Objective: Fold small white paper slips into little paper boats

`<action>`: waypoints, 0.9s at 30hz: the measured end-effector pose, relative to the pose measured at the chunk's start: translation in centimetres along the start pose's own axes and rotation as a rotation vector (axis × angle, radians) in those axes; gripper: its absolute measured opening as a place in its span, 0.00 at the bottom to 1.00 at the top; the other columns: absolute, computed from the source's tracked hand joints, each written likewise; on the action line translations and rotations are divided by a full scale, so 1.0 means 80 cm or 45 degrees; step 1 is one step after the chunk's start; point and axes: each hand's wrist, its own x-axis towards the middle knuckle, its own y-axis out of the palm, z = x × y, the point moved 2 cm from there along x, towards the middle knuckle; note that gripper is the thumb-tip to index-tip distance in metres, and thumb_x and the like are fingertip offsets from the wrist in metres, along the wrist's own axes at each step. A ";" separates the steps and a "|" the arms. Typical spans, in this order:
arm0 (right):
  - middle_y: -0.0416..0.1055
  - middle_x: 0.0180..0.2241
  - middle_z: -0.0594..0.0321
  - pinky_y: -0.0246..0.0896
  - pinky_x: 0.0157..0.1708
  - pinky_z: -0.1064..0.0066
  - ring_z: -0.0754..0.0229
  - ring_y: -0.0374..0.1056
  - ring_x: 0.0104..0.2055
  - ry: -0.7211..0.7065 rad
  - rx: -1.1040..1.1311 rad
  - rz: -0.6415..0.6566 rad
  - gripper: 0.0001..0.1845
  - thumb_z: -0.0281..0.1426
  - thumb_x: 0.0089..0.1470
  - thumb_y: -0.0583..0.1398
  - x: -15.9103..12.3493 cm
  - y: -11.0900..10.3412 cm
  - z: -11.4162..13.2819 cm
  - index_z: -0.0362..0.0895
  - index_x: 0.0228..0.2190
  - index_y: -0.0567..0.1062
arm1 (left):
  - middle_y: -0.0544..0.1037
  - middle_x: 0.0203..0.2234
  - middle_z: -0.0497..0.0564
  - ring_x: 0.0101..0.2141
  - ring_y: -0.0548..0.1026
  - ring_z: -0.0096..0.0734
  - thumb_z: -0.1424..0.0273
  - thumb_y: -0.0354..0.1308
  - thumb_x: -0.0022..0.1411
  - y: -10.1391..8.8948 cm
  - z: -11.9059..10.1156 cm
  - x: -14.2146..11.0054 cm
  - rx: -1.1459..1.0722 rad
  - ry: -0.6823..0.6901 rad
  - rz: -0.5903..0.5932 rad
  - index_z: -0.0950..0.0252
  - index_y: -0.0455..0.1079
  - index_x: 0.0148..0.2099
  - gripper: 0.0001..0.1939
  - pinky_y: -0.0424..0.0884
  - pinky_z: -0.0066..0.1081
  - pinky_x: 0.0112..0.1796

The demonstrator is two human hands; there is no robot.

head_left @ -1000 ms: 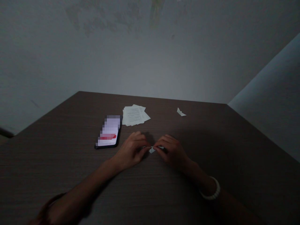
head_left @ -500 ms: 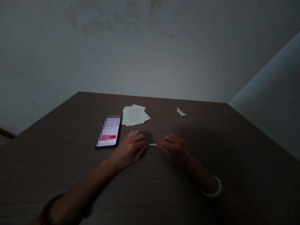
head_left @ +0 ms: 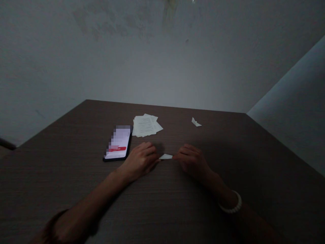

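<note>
Sharing table (head_left: 162,210), phone (head_left: 119,144), printed sheets (head_left: 145,126), held paper (head_left: 166,157), maybe a folded boat (head_left: 195,123).

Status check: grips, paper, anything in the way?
Left grip and right grip pinching opposite ends of paper. Paper's visible part a thin pale wedge. Phone close by left grip, not between the two.
</note>
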 end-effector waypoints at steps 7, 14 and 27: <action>0.70 0.27 0.61 0.57 0.33 0.68 0.59 0.61 0.33 -0.032 -0.020 0.083 0.12 0.21 0.58 0.56 0.001 -0.002 0.001 0.44 0.28 0.77 | 0.72 0.30 0.53 0.33 0.64 0.34 0.71 0.49 0.70 0.001 -0.001 -0.002 0.028 0.021 0.032 0.67 0.72 0.33 0.14 0.62 0.33 0.33; 0.75 0.35 0.60 0.60 0.37 0.68 0.59 0.64 0.37 -0.077 0.011 0.191 0.09 0.26 0.61 0.58 0.001 0.002 0.006 0.45 0.36 0.79 | 0.73 0.34 0.55 0.34 0.66 0.35 0.74 0.49 0.69 0.005 0.001 -0.001 0.030 0.008 0.153 0.67 0.72 0.38 0.11 0.65 0.33 0.34; 0.76 0.37 0.59 0.61 0.35 0.67 0.58 0.64 0.37 -0.059 0.059 0.279 0.10 0.23 0.59 0.57 0.001 0.004 0.007 0.44 0.36 0.78 | 0.77 0.38 0.55 0.40 0.75 0.38 0.69 0.55 0.66 0.016 0.008 -0.004 -0.305 -0.323 0.133 0.64 0.74 0.45 0.09 0.72 0.37 0.42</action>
